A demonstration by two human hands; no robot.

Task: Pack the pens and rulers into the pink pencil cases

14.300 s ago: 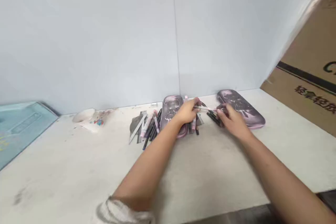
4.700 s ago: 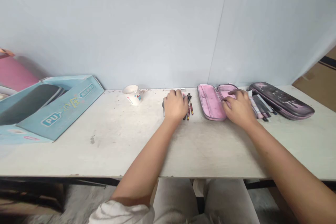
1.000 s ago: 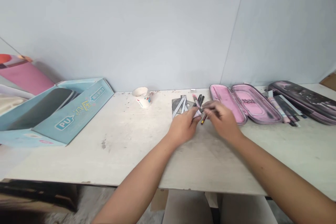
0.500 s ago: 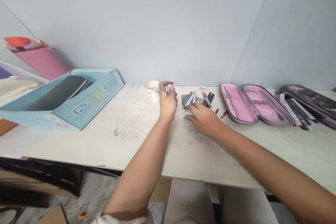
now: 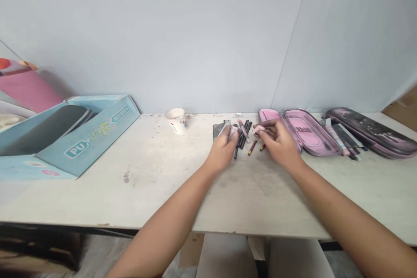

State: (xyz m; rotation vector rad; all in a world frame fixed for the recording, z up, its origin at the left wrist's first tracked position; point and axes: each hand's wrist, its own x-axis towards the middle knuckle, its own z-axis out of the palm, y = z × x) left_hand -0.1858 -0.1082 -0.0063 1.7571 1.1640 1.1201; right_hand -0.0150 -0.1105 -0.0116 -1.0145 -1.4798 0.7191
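My left hand point(image 5: 223, 147) rests on the pile of grey rulers point(image 5: 219, 128) on the white table point(image 5: 137, 182), fingers curled round a small pale object that I cannot name. My right hand point(image 5: 277, 141) hovers just right of several loose pens and pencils point(image 5: 243, 134), pinching a small pink-white piece between thumb and fingers. An open pink pencil case point(image 5: 304, 132) lies directly right of that hand, touching its knuckles in the view.
A closed dark marbled pencil case point(image 5: 374, 132) and more pens point(image 5: 342, 139) lie at the far right. A tipped paper cup point(image 5: 177, 120) sits near the wall. A light blue carton point(image 5: 65, 134) occupies the left end, with a pink roll point(image 5: 26, 89) behind it.
My left hand has come back from the paper cup to the rulers. My right hand has shifted from the rulers toward the open pink case and now pinches a small piece.
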